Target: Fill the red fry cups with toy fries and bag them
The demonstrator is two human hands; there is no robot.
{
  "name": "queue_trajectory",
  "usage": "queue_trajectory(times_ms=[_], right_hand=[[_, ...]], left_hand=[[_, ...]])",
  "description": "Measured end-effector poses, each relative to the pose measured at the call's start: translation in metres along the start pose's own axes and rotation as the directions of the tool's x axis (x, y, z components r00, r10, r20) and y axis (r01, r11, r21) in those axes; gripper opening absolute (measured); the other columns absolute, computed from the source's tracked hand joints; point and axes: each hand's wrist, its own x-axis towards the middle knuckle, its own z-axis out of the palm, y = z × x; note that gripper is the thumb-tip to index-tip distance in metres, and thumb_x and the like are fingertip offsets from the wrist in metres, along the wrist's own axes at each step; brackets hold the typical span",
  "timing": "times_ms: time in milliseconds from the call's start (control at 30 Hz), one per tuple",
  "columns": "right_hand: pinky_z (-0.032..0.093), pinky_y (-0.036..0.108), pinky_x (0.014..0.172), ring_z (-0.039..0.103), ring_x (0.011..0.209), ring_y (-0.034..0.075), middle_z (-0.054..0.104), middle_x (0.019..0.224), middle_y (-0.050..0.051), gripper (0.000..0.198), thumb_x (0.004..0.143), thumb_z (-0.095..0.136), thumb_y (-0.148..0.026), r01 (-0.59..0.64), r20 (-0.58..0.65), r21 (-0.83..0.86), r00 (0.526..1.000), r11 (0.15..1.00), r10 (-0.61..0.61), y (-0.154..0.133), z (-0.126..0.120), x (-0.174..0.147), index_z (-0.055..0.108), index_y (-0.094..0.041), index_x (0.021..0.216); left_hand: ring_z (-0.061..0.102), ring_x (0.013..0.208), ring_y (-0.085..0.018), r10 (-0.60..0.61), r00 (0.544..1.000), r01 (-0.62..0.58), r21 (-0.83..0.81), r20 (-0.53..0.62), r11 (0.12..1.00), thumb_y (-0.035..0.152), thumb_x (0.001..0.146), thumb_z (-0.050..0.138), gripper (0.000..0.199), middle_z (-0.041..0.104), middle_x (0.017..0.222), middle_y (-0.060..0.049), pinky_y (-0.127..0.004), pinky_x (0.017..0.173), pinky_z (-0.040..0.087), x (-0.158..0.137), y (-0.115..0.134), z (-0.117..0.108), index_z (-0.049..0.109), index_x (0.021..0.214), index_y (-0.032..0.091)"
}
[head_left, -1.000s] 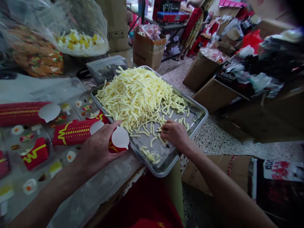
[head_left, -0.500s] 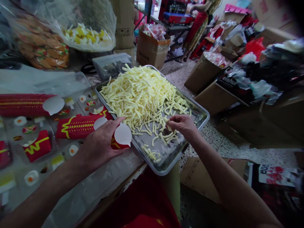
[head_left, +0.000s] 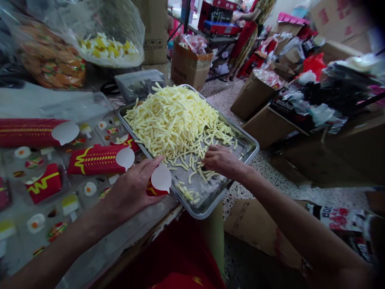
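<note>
My left hand (head_left: 140,182) is wrapped round a small red french-fry carton (head_left: 159,180) with a white inner face, close to the tray's near left edge. The metal tray (head_left: 207,204) holds a tall heap of pale yellow french-fry pieces (head_left: 177,120), with loose ones scattered in front. Over these loose pieces my right hand (head_left: 222,162) is closed, fingers curled down and touching them; its fingertips are partly hidden, with pieces at them. Left of my left hand lies a nested stack of red cartons (head_left: 96,159). A filled carton (head_left: 45,184) lies further left.
Clear plastic packs (head_left: 39,222) with miniature food pieces cover the table. Behind are a bag of burger-like pieces (head_left: 54,60) and a bag of yellow-white pieces (head_left: 105,48). Cardboard boxes (head_left: 191,64) stand on the floor; a person (head_left: 246,36) is at the back.
My right hand has moved slightly left and lower over the loose pieces, its fingers more curled. My left hand and its carton have shifted a little right, against the tray edge.
</note>
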Motion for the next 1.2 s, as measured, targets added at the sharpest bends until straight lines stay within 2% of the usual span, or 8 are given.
queue_trajectory(times_ms=[233, 400, 467, 600, 733, 867, 1067, 1200], right_hand=[[0.037, 0.031, 0.067, 0.053, 0.077, 0.017, 0.066, 0.079, 0.004, 0.007, 0.078, 0.068, -0.014, -0.213, -0.003, 0.216, 0.976, 0.953, 0.219, -0.004, 0.009, 0.017, 0.067, -0.017, 0.072], [0.031, 0.025, 0.051, 0.044, 0.052, 0.009, 0.055, 0.059, -0.003, 0.017, 0.082, 0.064, -0.033, -0.358, 0.104, 0.894, 0.752, 0.27, 0.651, -0.004, 0.0, 0.01, 0.064, -0.018, 0.072], [0.03, 0.024, 0.05, 0.042, 0.05, 0.009, 0.052, 0.056, -0.004, 0.022, 0.081, 0.065, -0.036, -0.331, 0.147, 0.931, 0.723, 0.151, 0.675, -0.011, -0.006, 0.012, 0.062, -0.018, 0.07], [0.024, 0.027, 0.053, 0.038, 0.054, 0.008, 0.05, 0.055, -0.004, 0.018, 0.076, 0.067, -0.025, -0.496, -0.06, 0.724, 0.648, 0.479, 0.76, -0.023, -0.021, 0.026, 0.062, -0.016, 0.062], [0.024, 0.029, 0.056, 0.035, 0.056, 0.009, 0.051, 0.057, -0.002, 0.025, 0.084, 0.063, -0.026, -0.542, 0.005, 0.511, 0.778, 0.667, 0.628, -0.018, -0.043, 0.028, 0.063, -0.015, 0.062], [0.026, 0.028, 0.057, 0.037, 0.055, 0.008, 0.056, 0.059, 0.0, 0.031, 0.093, 0.053, -0.023, -0.485, 0.072, 0.559, 0.837, 0.673, 0.543, -0.011, -0.05, 0.019, 0.07, -0.014, 0.069], [0.029, 0.029, 0.06, 0.049, 0.061, 0.012, 0.066, 0.067, 0.003, 0.017, 0.08, 0.07, -0.033, -0.672, -0.108, 0.495, 0.582, 0.551, 0.806, -0.018, -0.028, 0.027, 0.081, -0.021, 0.083], [0.028, 0.029, 0.056, 0.045, 0.057, 0.01, 0.062, 0.062, 0.001, 0.016, 0.078, 0.063, -0.017, -0.586, -0.003, 0.49, 0.74, 0.646, 0.673, -0.02, -0.038, 0.038, 0.078, -0.016, 0.075]], left_hand=[[0.062, 0.121, -0.03, 0.013, 1.0, -0.015, 0.118, 0.02, 0.993, 0.039, 0.074, 0.081, 0.087, 0.059, 0.139, -0.012, -0.04, 0.098, 0.054, 0.037, 0.033, 0.007, 0.039, 0.149, 0.022], [0.064, 0.114, -0.034, -0.055, 0.998, 0.048, 0.168, 0.041, 0.985, 0.04, 0.07, 0.084, 0.088, 0.062, 0.132, -0.017, -0.043, 0.094, 0.054, 0.074, 0.048, 0.026, 0.044, 0.145, 0.015], [0.064, 0.115, -0.034, -0.072, 0.997, 0.075, 0.105, -0.029, 0.992, 0.041, 0.068, 0.085, 0.088, 0.062, 0.133, -0.017, -0.042, 0.096, 0.053, 0.089, 0.053, 0.037, 0.046, 0.142, 0.014], [0.061, 0.121, -0.032, -0.073, 0.979, 0.074, -0.003, -0.191, 0.997, 0.03, 0.064, 0.085, 0.083, 0.062, 0.133, -0.015, -0.04, 0.103, 0.05, 0.114, 0.064, 0.06, 0.049, 0.137, 0.014], [0.061, 0.119, -0.033, -0.138, 0.953, 0.135, -0.03, -0.271, 0.99, 0.021, 0.06, 0.085, 0.088, 0.062, 0.131, -0.016, -0.042, 0.102, 0.051, 0.122, 0.069, 0.073, 0.047, 0.14, 0.014], [0.059, 0.122, -0.034, -0.145, 0.947, 0.136, -0.05, -0.286, 0.989, 0.021, 0.062, 0.083, 0.088, 0.06, 0.135, -0.018, -0.043, 0.103, 0.05, 0.122, 0.072, 0.078, 0.046, 0.141, 0.011], [0.057, 0.126, -0.031, -0.146, 0.933, 0.12, -0.097, -0.33, 0.988, 0.019, 0.063, 0.082, 0.085, 0.059, 0.138, -0.015, -0.042, 0.108, 0.047, 0.125, 0.073, 0.089, 0.046, 0.14, 0.015], [0.059, 0.124, -0.029, -0.121, 0.946, 0.08, -0.145, -0.3, 0.986, 0.018, 0.063, 0.08, 0.083, 0.061, 0.135, -0.014, -0.04, 0.107, 0.048, 0.125, 0.071, 0.089, 0.046, 0.139, 0.014]])
